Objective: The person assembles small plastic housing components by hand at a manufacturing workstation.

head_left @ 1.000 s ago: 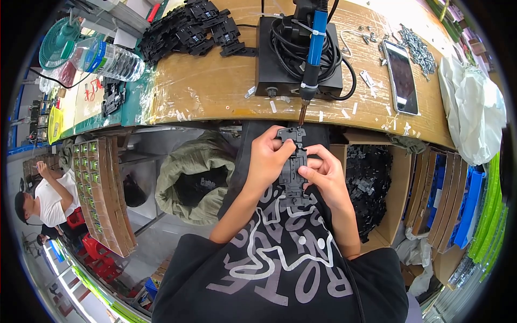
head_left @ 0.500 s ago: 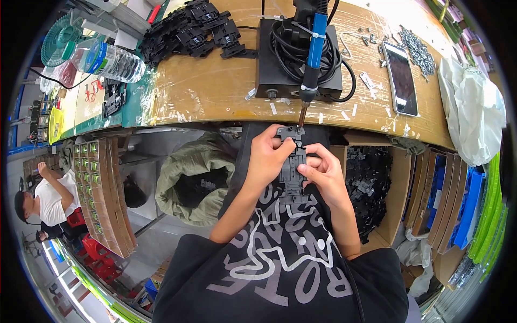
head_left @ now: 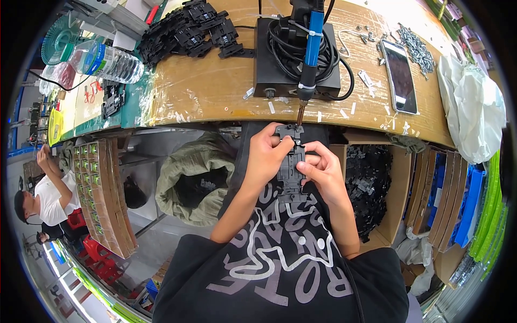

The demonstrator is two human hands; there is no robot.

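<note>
A long black plastic part (head_left: 291, 171), shaped like a toy chassis, is held lengthwise in front of my chest, just off the table's front edge. My left hand (head_left: 267, 156) grips its upper left side, thumb pressed on top. My right hand (head_left: 325, 171) pinches its right edge, with the fingers curled. Above stands a blue and black pen-shaped tool (head_left: 313, 48) with a thin metal tip (head_left: 301, 114). That tip reaches down to the part's upper end; whether it touches cannot be seen clearly. A small shiny spot shows near my left thumb.
A black box (head_left: 264, 64) with coiled cable sits behind the tool. Similar black parts (head_left: 188, 32) are heaped at the back left, near a water bottle (head_left: 110, 62). A phone (head_left: 399, 78) and screws (head_left: 417, 48) lie right. Below are a sack (head_left: 175, 188) and a carton (head_left: 388, 234).
Both hands and the black part stay nearly in place under the tool. At the far left, another person's raised arms have shifted.
</note>
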